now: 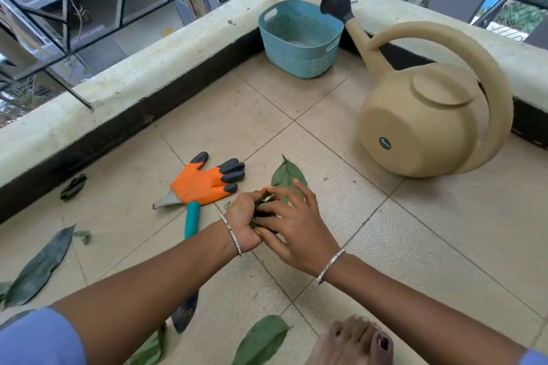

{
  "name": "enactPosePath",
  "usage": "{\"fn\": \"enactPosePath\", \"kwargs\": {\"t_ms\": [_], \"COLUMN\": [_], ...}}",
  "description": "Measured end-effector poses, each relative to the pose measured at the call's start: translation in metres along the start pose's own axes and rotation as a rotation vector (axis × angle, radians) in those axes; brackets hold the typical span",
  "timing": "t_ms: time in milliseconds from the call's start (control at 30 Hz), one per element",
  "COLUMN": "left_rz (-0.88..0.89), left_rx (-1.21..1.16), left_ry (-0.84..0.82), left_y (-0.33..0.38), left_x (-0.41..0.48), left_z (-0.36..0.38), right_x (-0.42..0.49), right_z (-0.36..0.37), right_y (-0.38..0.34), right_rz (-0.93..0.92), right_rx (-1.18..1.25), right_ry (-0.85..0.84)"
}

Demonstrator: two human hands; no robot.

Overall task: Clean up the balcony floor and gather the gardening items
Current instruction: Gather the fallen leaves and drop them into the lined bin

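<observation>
Both hands meet mid-floor [341,246] over a leaf wad [264,204]. Left hand [241,224]: fingers curled round the wad, gripping it. Right hand [295,230]: laid over the wad from the other side, thumb against it, fingers loosely bent and spread. The wad is mostly hidden between the palms.

Flat leaf [285,175] lies on the tile just beyond the hands, with the right fingertips over its near end; can't tell if they touch it.

Glove [204,181], orange with dark tips, lies flat to the left of the hands, on top of the trowel [192,218]: grey blade sticking out left, teal handle pointing toward the left forearm.

Basket [299,38] sits upright in the far corner against the ledge [142,74]. Can [427,118] is tipped on its side to the right, spout pointing toward the basket.

Loose leaves on the floor: long one [40,267] far left, curled one [73,187] by the ledge, more at the bottom edge [261,341]. Bare foot [355,341] bottom right.
</observation>
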State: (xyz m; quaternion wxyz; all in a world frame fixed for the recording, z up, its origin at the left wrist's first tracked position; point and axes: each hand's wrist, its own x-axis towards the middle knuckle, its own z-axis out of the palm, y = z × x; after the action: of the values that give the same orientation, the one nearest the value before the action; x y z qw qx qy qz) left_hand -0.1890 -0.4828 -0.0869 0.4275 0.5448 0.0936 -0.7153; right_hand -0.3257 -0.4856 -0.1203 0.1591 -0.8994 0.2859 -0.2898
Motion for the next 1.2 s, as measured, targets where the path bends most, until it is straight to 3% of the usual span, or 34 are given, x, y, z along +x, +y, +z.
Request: {"fn": "enactPosePath", "kwargs": {"t_ms": [133, 233, 300, 433, 567, 667, 833, 1000, 1100, 1200], "left_rz": [0.082, 0.159, 0.177, 0.181, 0.188, 0.167, 0.190, 0.194, 0.215, 0.222], "left_rx": [-0.013, -0.054, -0.059, -0.037, 0.022, 0.008, -0.019, -0.044, -0.026, -0.014], "left_ry": [0.115, 0.198, 0.214, 0.226, 0.201, 0.200, 0.256, 0.226, 0.203, 0.100], "left_y": [0.004, 0.013, 0.018, 0.021, 0.019, 0.020, 0.021, 0.013, 0.008, 0.001], "left_x": [0.008, 0.019, 0.022, 0.021, 0.012, 0.005, -0.004, -0.005, -0.006, -0.008], "left_z": [-0.007, -0.015, -0.022, -0.033, -0.040, -0.047, -0.057, -0.059, -0.050, -0.040], "right_x": [0.004, 0.016, 0.024, 0.021, 0.027, 0.039, 0.051, 0.051, 0.055, 0.060], "right_z": [-0.014, -0.025, -0.023, 0.002, 0.026, 0.037, 0.036, 0.011, -0.010, -0.015], "right_y": [0.003, 0.011, 0.029, 0.080, 0.092, 0.088, 0.094, 0.084, 0.059, 0.025], "right_rz": [0.035, 0.263, 0.409, 0.701, 0.723, 0.761, 1.008, 0.990, 0.801, 0.580], "right_rx": [0.213, 0.400, 0.304, 0.099, -0.043, -0.020, 0.124, 0.220, 0.207, 0.226], "right_ry": [0.015, 0.198, 0.244, -0.063, -0.268, -0.268, -0.061, 0.208, 0.385, 0.338]}}
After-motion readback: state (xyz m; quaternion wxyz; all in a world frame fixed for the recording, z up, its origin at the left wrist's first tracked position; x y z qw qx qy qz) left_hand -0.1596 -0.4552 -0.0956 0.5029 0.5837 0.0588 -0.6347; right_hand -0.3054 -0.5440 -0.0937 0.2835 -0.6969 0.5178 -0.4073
